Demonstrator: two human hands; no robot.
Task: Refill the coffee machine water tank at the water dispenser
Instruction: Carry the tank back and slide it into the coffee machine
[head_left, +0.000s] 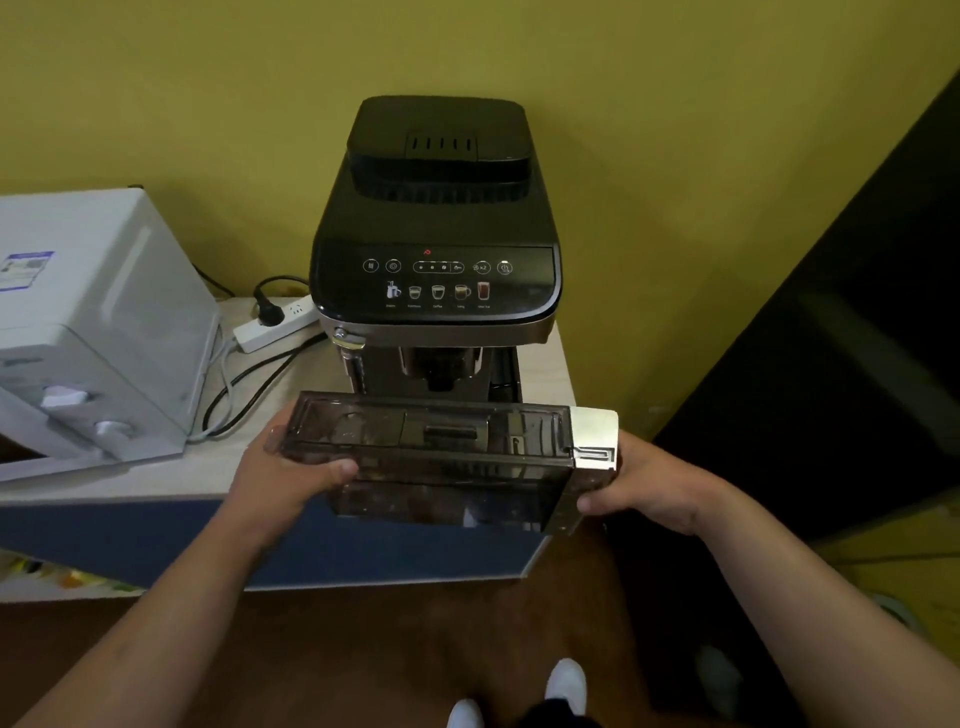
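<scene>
I hold one water tank (441, 462) level in front of the single coffee machine (436, 249), its long axis running left to right, open top up, silver end cap to my right. My left hand (291, 478) grips the left end, fingers wrapped; my right hand (644, 488) clasps the capped end. One water dispenser (98, 332) sits left, one power strip (275, 325) between.

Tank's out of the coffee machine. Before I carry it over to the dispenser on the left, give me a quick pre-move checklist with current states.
1. Left hand grips the water tank: ok.
2. Right hand grips its silver end: ok.
3. Tank clear of the coffee machine: ok.
4. Tank held roughly level: ok.
5. Water level inside: cannot tell.
6. Water dispenser within view, cables lying beside it: ok.
</scene>
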